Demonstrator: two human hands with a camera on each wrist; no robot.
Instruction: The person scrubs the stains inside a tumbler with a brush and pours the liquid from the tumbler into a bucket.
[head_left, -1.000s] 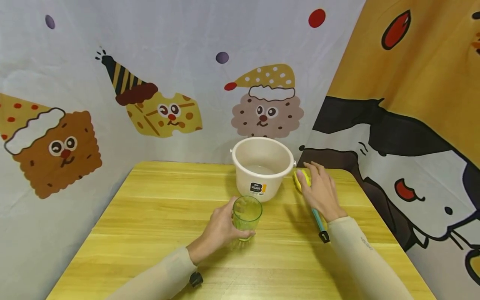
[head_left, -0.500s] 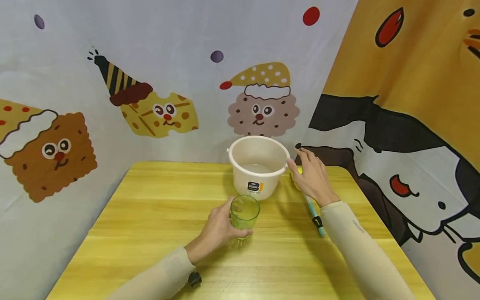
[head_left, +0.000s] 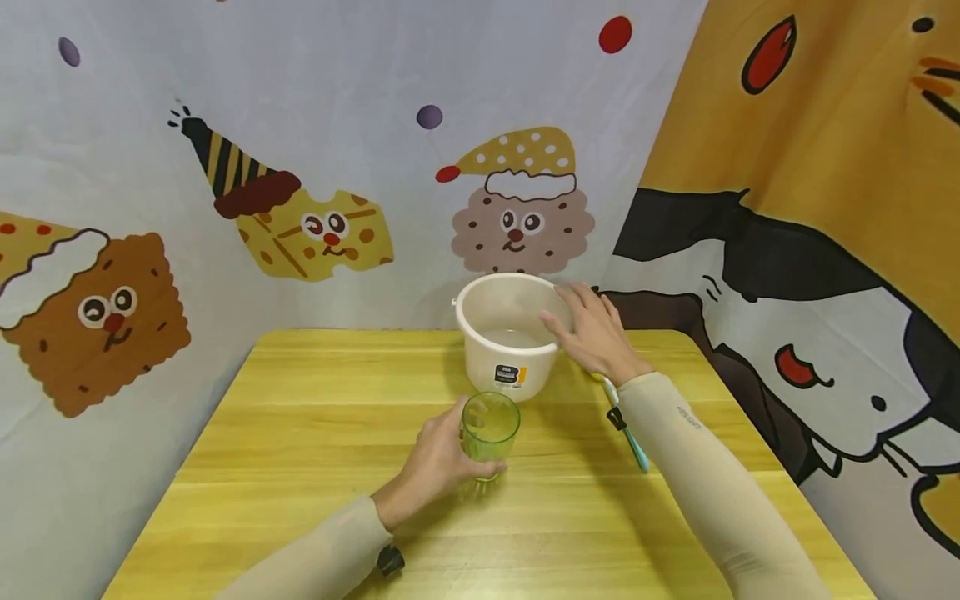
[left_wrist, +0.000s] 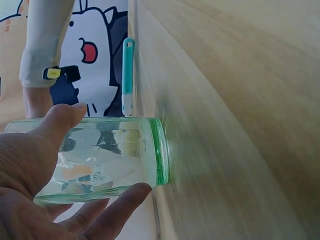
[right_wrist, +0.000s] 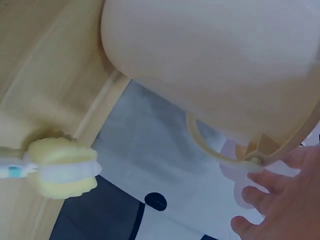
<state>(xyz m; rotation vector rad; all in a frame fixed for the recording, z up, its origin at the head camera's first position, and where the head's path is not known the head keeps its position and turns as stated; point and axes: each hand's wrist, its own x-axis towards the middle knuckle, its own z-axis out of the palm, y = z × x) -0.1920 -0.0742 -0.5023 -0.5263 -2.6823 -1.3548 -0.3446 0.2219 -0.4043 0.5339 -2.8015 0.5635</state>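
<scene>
In the head view my left hand (head_left: 435, 450) grips a clear green drinking glass (head_left: 491, 421), which stands upright on the table. The left wrist view shows its fingers and thumb around the sides of the glass (left_wrist: 110, 155). My right hand (head_left: 600, 333) is at the right rim of a cream plastic bucket (head_left: 480, 367), fingers loosely extended. From the right wrist, the fingertips (right_wrist: 255, 195) appear near the bucket's handle joint. Below that hand lies a sponge brush with a teal and white handle (head_left: 633, 446); its yellow sponge head (right_wrist: 62, 167) shows in the right wrist view.
The wooden table (head_left: 315, 450) has its back edge against a cartoon-printed cloth (head_left: 337, 108). The bucket stands near this back edge, with its curved carrying handle (right_wrist: 200, 140) hanging outside. A little clear liquid shows at the bucket's bottom.
My right hand has moved left from over the brush's sponge head to the bucket's right rim. The left hand keeps its hold on the glass, and the view has shifted slightly.
</scene>
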